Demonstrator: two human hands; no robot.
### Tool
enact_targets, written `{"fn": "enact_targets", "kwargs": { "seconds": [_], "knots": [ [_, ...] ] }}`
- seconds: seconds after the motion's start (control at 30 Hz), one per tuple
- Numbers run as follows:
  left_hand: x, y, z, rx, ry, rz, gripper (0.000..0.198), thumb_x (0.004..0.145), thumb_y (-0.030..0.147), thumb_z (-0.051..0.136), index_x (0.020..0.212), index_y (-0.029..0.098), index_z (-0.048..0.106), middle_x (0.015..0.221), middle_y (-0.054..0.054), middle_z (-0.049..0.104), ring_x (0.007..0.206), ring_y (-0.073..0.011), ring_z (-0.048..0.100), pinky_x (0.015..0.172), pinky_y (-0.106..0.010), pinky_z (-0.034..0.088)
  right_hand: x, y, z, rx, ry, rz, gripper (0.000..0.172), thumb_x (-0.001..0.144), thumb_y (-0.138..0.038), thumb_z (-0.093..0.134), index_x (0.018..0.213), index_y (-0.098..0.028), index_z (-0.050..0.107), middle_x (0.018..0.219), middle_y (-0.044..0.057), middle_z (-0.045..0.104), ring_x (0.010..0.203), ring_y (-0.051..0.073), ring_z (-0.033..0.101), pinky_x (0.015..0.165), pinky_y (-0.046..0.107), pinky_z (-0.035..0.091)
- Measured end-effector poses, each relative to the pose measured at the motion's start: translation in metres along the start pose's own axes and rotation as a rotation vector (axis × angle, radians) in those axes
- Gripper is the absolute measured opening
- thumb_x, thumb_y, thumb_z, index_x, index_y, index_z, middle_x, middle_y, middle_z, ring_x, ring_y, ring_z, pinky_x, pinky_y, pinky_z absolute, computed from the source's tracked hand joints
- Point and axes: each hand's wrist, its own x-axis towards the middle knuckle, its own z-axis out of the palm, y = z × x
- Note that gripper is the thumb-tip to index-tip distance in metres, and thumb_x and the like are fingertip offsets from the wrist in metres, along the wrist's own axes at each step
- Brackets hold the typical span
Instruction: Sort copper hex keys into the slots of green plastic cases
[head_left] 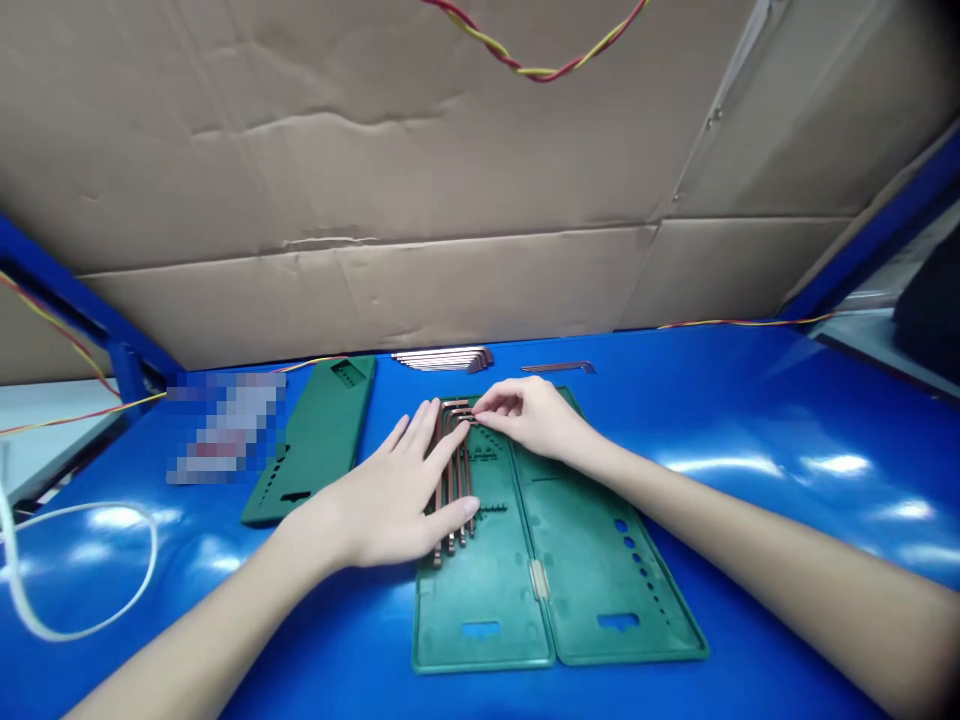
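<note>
A green plastic case (577,590) lies opened flat on the blue table, two halves joined by a hinge. Several copper-coloured hex keys (453,470) sit side by side in its left half. My left hand (397,495) rests flat on the case, fingers stretched out along the keys and thumb pressed against their long shafts. My right hand (529,415) reaches in from the right, its fingertips pinched on the bent top end of one hex key at the case's far edge.
A second green case (315,440), closed, lies to the left. More hex keys (446,358) are stacked at the table's back, a single one (559,368) beside them. Cardboard lines the back wall. A white cable (75,590) loops at left; a blurred patch (225,425) sits nearby.
</note>
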Motion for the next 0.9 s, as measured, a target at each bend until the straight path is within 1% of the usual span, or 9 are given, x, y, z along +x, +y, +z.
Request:
{"fn": "enact_targets", "kwargs": {
  "seconds": [0.13, 0.23, 0.3, 0.4, 0.5, 0.57, 0.63, 0.7, 0.9],
  "knots": [
    [-0.002, -0.004, 0.0, 0.0, -0.002, 0.001, 0.087, 0.1, 0.076, 0.034, 0.165, 0.022, 0.009, 0.169, -0.009, -0.007, 0.153, -0.0362, -0.009, 0.124, -0.056, 0.011, -0.003, -0.005, -0.005, -0.048, -0.022, -0.012, 0.009, 0.083, -0.023, 0.069, 0.087, -0.018, 0.076, 0.079, 0.004, 0.076, 0.066, 0.016, 0.064, 0.062, 0.028, 0.05],
    [-0.004, -0.01, 0.001, -0.006, 0.043, 0.029, 0.081, 0.102, 0.073, 0.033, 0.165, 0.027, 0.012, 0.169, -0.006, -0.003, 0.154, -0.0343, -0.003, 0.125, -0.054, 0.012, -0.01, -0.015, -0.02, -0.08, -0.091, -0.123, 0.013, 0.088, -0.026, 0.068, 0.094, -0.018, 0.075, 0.09, 0.006, 0.075, 0.072, 0.016, 0.065, 0.068, 0.029, 0.052],
    [-0.004, -0.014, 0.002, -0.013, 0.078, 0.037, 0.076, 0.104, 0.071, 0.031, 0.165, 0.028, 0.014, 0.17, -0.004, -0.002, 0.155, -0.0324, 0.001, 0.126, -0.05, 0.012, -0.016, -0.025, -0.033, -0.102, -0.221, -0.256, 0.016, 0.091, -0.028, 0.066, 0.099, -0.019, 0.076, 0.095, 0.006, 0.074, 0.076, 0.016, 0.065, 0.071, 0.028, 0.052],
    [0.0, -0.017, 0.006, -0.034, 0.097, 0.023, 0.08, 0.105, 0.07, 0.03, 0.165, 0.021, 0.012, 0.169, -0.007, -0.005, 0.155, -0.0305, 0.0, 0.126, -0.047, 0.011, -0.025, -0.043, -0.049, -0.154, -0.492, -0.41, 0.02, 0.095, -0.026, 0.063, 0.107, -0.024, 0.078, 0.093, 0.004, 0.072, 0.076, 0.015, 0.063, 0.071, 0.027, 0.049],
    [0.005, -0.021, 0.012, -0.044, 0.125, 0.021, 0.086, 0.104, 0.071, 0.031, 0.165, 0.017, 0.004, 0.167, -0.009, -0.01, 0.154, -0.0311, -0.004, 0.126, -0.048, 0.01, -0.034, -0.06, -0.056, -0.214, -0.697, -0.459, 0.028, 0.096, -0.024, 0.063, 0.12, -0.027, 0.076, 0.095, 0.004, 0.072, 0.078, 0.015, 0.063, 0.073, 0.026, 0.047],
    [0.008, -0.023, 0.016, -0.03, 0.16, 0.041, 0.088, 0.104, 0.071, 0.033, 0.165, 0.017, 0.0, 0.167, -0.009, -0.011, 0.154, -0.0314, -0.007, 0.127, -0.049, 0.007, -0.039, -0.069, -0.055, -0.256, -0.784, -0.472, 0.032, 0.097, -0.022, 0.062, 0.126, -0.026, 0.073, 0.1, 0.006, 0.071, 0.082, 0.015, 0.064, 0.075, 0.026, 0.046],
    [0.01, -0.026, 0.018, -0.022, 0.163, 0.051, 0.089, 0.103, 0.071, 0.033, 0.165, 0.017, -0.001, 0.166, -0.01, -0.011, 0.154, -0.0311, -0.008, 0.126, -0.05, 0.005, -0.044, -0.074, -0.052, -0.308, -0.82, -0.481, 0.034, 0.097, -0.02, 0.061, 0.128, -0.026, 0.072, 0.1, 0.007, 0.071, 0.082, 0.015, 0.064, 0.073, 0.025, 0.045],
    [0.01, -0.028, 0.019, -0.031, 0.143, 0.042, 0.09, 0.103, 0.072, 0.033, 0.165, 0.017, -0.002, 0.166, -0.01, -0.013, 0.153, -0.031, -0.01, 0.126, -0.051, 0.004, -0.046, -0.076, -0.05, -0.36, -0.826, -0.504, 0.034, 0.098, -0.02, 0.06, 0.129, -0.026, 0.072, 0.097, 0.007, 0.07, 0.08, 0.016, 0.063, 0.069, 0.025, 0.043],
    [0.011, -0.026, 0.017, -0.062, 0.113, 0.022, 0.091, 0.102, 0.072, 0.032, 0.164, 0.015, -0.004, 0.165, -0.011, -0.015, 0.153, -0.0289, -0.011, 0.126, -0.05, 0.003, -0.049, -0.075, -0.048, -0.443, -0.773, -0.573, 0.033, 0.1, -0.022, 0.055, 0.129, -0.026, 0.071, 0.1, 0.008, 0.069, 0.077, 0.016, 0.062, 0.065, 0.026, 0.04]
  ]
}}
